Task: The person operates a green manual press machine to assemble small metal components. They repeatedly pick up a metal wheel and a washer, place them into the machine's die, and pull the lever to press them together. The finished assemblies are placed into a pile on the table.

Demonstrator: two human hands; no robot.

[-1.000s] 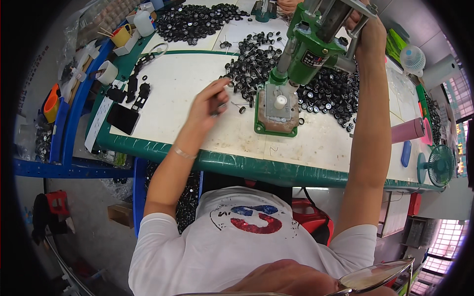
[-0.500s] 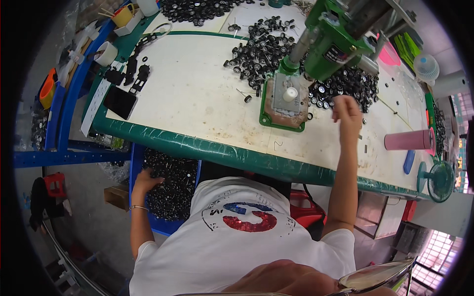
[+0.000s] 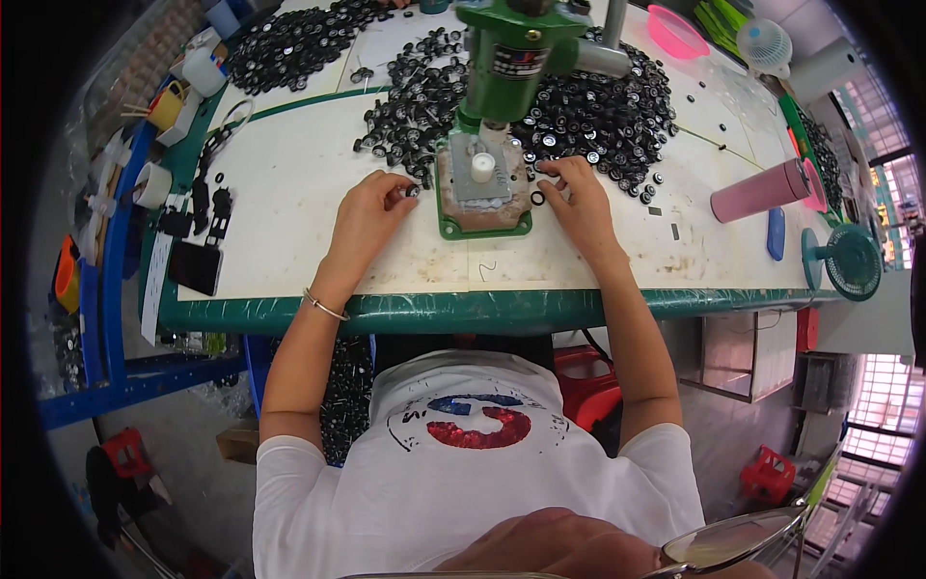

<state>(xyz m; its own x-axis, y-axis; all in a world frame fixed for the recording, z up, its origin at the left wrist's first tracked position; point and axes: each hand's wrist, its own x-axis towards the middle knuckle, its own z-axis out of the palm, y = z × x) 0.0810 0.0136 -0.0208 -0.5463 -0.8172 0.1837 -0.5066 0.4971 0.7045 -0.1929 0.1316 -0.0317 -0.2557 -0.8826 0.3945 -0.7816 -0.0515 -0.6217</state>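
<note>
Wheels (image 3: 608, 125) lie heaped by the green press (image 3: 506, 72), lots looking left to do, and the left hand (image 3: 374, 214) pinches one small wheel (image 3: 413, 191), but the right hand's (image 3: 583, 207) grip I can't tell.

Head camera: worn up high, left side — very wide view
Facing: down at left hand (image 3: 372, 210), right hand (image 3: 583, 207) and table (image 3: 285, 193)
Closest: glasses (image 3: 735, 543), bottom right

Evenly bright, glaring window (image 3: 876, 410), bent edges; black corners
</note>
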